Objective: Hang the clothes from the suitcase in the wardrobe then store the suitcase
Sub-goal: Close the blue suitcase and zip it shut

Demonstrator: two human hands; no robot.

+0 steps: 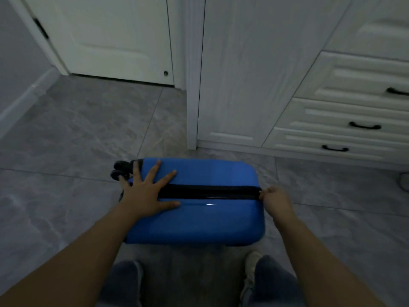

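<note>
Grey tile floor [77,134] | white drawers [354,120] behind blue suitcase [199,220] | left hand [146,191] splayed flat | right hand [276,201] pinching zip [210,191]

Left hand [146,191] flat, right hand [275,201] pinching.

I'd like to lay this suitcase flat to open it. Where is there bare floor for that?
The widest bare floor lies left of the blue suitcase, bordered by the grey wall and the white door. A smaller patch sits right of it, below the drawers. It is tight between the suitcase and the wardrobe, and at your feet.
</note>
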